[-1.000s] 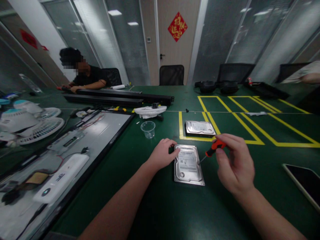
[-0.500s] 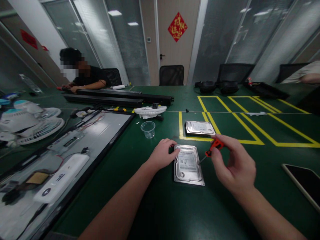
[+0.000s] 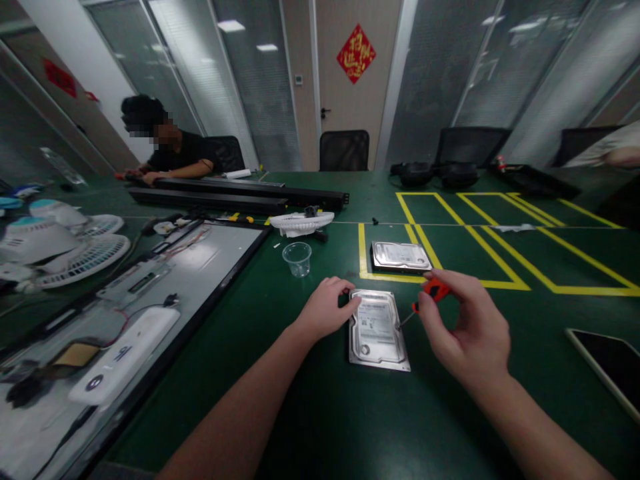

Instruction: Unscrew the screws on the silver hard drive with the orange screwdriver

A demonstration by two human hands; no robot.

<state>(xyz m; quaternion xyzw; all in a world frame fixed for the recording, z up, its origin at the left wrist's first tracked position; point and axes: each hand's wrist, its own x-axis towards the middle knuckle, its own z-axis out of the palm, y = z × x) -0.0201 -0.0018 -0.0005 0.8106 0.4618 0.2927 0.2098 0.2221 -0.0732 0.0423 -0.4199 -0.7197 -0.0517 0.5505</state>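
A silver hard drive (image 3: 377, 327) lies label up on the green table in front of me. My left hand (image 3: 327, 307) grips its upper left corner, thumb on the top face and fingers along the far edge. In my right hand (image 3: 467, 327) is a screwdriver (image 3: 436, 291) with a red and black handle, pinched between thumb and fingers. Its thin shaft slants down to the left, and the tip meets the drive's right edge around mid-length. Behind, a second hard drive (image 3: 400, 256) rests within yellow tape lines.
A clear plastic cup (image 3: 297, 259) stands beyond my left hand. To the left lies a large opened panel (image 3: 200, 267) with a white power bank-like bar (image 3: 125, 355) on it. A phone (image 3: 607, 367) lies at right. Black bars (image 3: 210, 200) and a co-worker (image 3: 175, 150) are across the table.
My right hand's fingers and the screwdriver handle have turned slightly, while the tip stays at the drive's right edge. My left hand and the drive keep their places.
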